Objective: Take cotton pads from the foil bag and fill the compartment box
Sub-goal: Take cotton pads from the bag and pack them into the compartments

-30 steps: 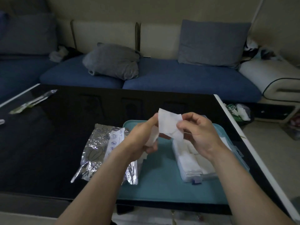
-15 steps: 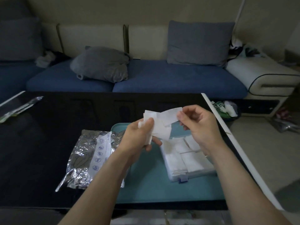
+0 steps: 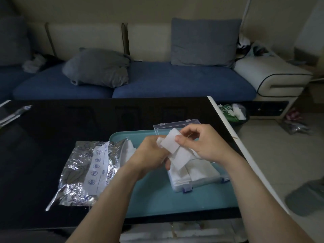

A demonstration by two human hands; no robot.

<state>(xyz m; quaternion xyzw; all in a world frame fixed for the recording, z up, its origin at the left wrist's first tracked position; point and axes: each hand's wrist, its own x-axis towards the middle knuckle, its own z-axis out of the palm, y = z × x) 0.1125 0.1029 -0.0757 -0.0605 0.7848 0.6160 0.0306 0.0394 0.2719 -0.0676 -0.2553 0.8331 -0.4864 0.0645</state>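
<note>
White cotton pads [image 3: 172, 146]: a small bunch held above the teal tray [image 3: 157, 199], over the near-left part of the compartment box [image 3: 196, 174].
Left hand [image 3: 150, 155]: grip curled round the bunch's lower left end.
Right hand [image 3: 203, 144]: thumb and fingers pinch the top pad's upper right edge.
Compartment box: on the tray near the desk's [image 3: 52, 130] right edge, lid open, white pads inside.
Foil bag [image 3: 85, 172]: flat on the desk, overlapping the tray's left edge.
</note>
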